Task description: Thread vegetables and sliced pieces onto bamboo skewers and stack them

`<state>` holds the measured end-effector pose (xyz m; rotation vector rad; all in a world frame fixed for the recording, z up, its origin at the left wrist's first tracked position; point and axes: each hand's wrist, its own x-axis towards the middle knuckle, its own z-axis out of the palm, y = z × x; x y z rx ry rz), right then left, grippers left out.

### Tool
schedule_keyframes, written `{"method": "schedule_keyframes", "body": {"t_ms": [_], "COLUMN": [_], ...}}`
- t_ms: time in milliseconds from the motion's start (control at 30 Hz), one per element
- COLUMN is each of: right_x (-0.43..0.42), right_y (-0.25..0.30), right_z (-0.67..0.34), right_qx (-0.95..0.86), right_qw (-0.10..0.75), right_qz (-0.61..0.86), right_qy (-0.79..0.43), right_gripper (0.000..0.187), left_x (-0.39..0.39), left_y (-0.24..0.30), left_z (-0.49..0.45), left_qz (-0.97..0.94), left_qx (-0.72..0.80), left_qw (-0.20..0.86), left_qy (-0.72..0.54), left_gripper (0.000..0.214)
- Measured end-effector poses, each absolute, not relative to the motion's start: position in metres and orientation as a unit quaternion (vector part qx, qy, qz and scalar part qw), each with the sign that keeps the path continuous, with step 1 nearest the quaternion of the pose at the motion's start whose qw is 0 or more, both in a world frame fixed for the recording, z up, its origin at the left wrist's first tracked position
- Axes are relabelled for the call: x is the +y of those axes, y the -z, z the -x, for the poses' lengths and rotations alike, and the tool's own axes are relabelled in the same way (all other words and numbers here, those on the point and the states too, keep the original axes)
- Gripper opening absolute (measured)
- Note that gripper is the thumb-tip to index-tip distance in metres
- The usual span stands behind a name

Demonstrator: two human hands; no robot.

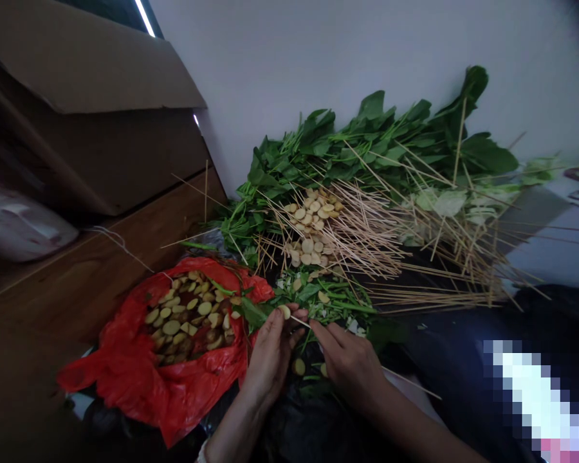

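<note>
My left hand [270, 357] pinched a pale slice [284, 312], my right hand [350, 360] a skewer [410, 384]; many bare skewers [347, 231] were left at 12 o'clock

I find the frame dim, with a strip light [145, 18] glaring far beyond the left hand [270, 360], deep shadow left of it, and a pixelated blur [535, 399] right of the right hand [350, 363].
</note>
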<state>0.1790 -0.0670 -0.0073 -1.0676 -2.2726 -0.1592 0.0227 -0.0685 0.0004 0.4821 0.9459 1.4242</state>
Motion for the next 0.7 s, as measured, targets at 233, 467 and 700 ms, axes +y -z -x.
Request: {"method": "schedule_keyframes", "body": {"t_ms": [233,467,700], "right_x": [-0.073,-0.078,-0.082], "right_y": [0.010,0.012,0.013], "right_z": [-0.174,-0.168,-0.166], "right_qx": [-0.873,-0.871,-0.860], "right_qw": [0.283,0.267,0.268], "right_qz": [0.394,0.412,0.431], "right_qy": [0.049,-0.002,-0.054], "right_gripper": [0.042,0.041,0.032], "left_x": [-0.072,-0.073,-0.074], "left_y": [-0.001,0.001,0.001], "left_z": [-0.041,-0.058,-0.067], "left_qz": [-0.232,-0.208,-0.209], "left_qx": [0.437,0.458,0.471], "left_qw": [0.573,0.525,0.518], "left_qy": [-0.653,-0.687,-0.683], "left_gripper": [0.026,0.026,0.030]}}
